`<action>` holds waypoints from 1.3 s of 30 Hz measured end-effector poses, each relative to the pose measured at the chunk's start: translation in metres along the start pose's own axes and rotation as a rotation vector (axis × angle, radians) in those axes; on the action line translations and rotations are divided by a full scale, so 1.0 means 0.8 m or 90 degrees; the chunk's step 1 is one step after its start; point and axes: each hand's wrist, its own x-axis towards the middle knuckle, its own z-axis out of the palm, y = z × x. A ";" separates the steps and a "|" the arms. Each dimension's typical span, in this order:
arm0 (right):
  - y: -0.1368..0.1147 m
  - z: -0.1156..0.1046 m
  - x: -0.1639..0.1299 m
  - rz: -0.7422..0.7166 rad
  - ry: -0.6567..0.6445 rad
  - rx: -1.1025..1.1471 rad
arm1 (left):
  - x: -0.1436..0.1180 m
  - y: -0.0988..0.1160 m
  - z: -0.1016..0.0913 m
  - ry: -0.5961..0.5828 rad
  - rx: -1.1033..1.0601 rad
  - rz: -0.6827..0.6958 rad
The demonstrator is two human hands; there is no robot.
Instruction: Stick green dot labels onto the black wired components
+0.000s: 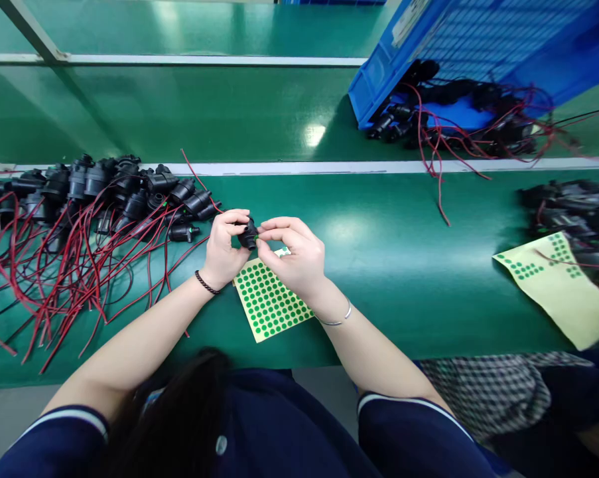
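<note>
My left hand [225, 247] is closed around a small black pump [248, 235], holding it above the bench. At the pump's right side, my right hand [295, 255] pinches a tiny green dot sticker [258, 238] between thumb and forefinger, its fingertips against or very near the black body. Beneath both hands lies a yellow sheet of green dot stickers [274, 302], partly covered by my right hand and wrist. To the left is a pile of similar black pumps [97, 179] with long red and black wires [80, 265]; a few carry green dots.
A blue crate [379, 86] lies on its side at the back right, with black pumps and red wires spilling out. Farther right are more black pumps [572, 209] and a partly used yellow sticker sheet [568, 292]. A person in checked cloth [498, 392] sits at right.
</note>
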 end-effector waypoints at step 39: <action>0.032 -0.002 -0.002 0.293 0.138 0.331 | 0.065 0.020 -0.030 0.155 -0.401 -0.328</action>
